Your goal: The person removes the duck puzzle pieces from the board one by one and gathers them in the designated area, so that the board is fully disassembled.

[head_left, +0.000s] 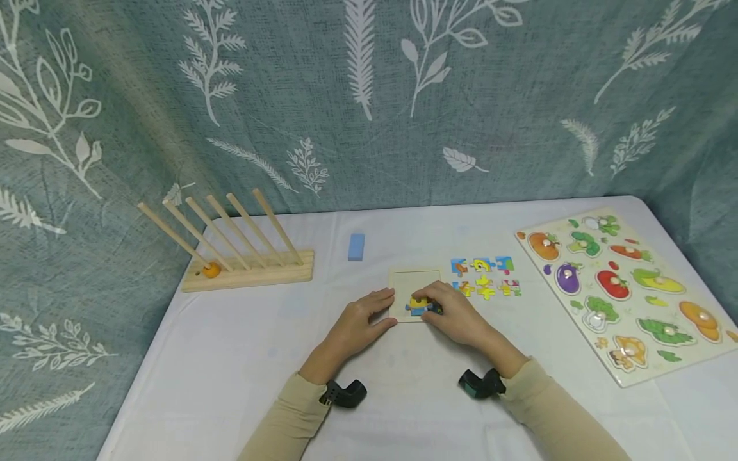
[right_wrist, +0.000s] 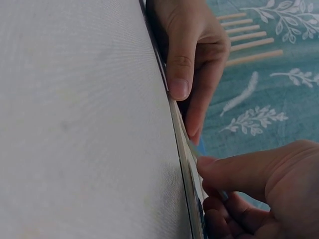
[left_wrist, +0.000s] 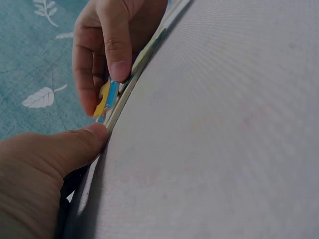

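A small square wooden puzzle tray (head_left: 403,280) lies on the table between both hands. My left hand (head_left: 363,317) rests at its left side, fingertips on the left edge and thumb by the near corner. Inside the tray is a yellow and blue jigsaw piece (head_left: 416,310). Over the tray's right part, my right hand (head_left: 455,314) pinches a jigsaw piece between thumb and fingers, largely hidden by them. The left wrist view shows a yellow and blue piece (left_wrist: 105,99) tilted up under the right thumb (left_wrist: 119,69).
Several loose jigsaw pieces (head_left: 485,282) lie right of the tray. A blue block (head_left: 356,247) is behind it. At left stands a wooden peg rack (head_left: 271,272) with an orange bead (head_left: 211,269). A vegetable knob puzzle board (head_left: 625,307) covers the right side.
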A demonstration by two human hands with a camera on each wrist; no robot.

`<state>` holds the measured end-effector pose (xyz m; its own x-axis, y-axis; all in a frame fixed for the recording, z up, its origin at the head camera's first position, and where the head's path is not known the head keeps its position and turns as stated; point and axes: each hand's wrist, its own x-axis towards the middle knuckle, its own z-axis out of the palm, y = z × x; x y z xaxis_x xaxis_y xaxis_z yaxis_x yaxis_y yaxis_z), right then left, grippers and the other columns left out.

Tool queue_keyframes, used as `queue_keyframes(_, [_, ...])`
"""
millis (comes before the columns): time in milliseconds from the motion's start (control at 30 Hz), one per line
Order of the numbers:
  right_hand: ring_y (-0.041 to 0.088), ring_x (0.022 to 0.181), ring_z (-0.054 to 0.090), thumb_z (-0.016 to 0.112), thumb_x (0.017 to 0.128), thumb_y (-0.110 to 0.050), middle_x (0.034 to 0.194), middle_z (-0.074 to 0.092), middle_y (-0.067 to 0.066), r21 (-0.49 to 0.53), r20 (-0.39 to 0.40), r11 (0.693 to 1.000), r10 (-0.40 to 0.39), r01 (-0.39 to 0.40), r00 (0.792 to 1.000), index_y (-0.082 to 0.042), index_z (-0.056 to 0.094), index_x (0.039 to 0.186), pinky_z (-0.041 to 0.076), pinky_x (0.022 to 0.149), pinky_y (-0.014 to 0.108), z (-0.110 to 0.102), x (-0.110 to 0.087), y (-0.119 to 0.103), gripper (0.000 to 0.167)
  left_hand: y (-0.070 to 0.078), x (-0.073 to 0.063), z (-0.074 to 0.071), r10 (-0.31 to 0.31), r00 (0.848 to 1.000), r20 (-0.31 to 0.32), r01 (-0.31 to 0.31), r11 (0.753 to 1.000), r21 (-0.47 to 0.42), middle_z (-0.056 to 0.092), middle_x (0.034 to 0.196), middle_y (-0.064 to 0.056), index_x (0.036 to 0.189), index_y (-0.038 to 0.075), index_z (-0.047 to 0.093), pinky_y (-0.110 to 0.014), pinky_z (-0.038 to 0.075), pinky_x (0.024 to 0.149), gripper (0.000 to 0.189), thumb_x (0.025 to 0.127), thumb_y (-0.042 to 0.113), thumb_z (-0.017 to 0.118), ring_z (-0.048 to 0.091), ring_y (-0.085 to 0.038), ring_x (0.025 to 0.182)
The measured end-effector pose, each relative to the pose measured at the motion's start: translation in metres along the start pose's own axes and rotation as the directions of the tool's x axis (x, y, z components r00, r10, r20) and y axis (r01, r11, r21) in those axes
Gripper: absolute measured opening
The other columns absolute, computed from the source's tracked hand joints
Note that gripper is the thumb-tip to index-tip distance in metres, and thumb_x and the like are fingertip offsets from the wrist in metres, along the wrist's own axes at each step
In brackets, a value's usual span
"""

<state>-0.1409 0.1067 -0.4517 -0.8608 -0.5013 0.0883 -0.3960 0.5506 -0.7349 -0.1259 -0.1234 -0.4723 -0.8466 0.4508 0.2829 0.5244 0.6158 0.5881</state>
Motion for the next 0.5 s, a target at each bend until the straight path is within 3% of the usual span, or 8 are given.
queue_keyframes(500, [0.021,0.100,0.059,0.065,0.088,-0.007,0.119,0.061,0.007,0.025,0.007,0.999,0.025,-0.025,1.000,-0.008,0.062,0.122,0.052,0.088,0.039,-0.022,-0.007,0.000,0.035,-0.001,0.001,0.001,-0.002,1.000,0.001,0.002,1.000,-0.006,0.058,0.131,-0.014,0.123,-0.004,0.061,-0.039,0.042,0.107,0.048,0.083,0.019,0.073,0.054,-0.029,0.124])
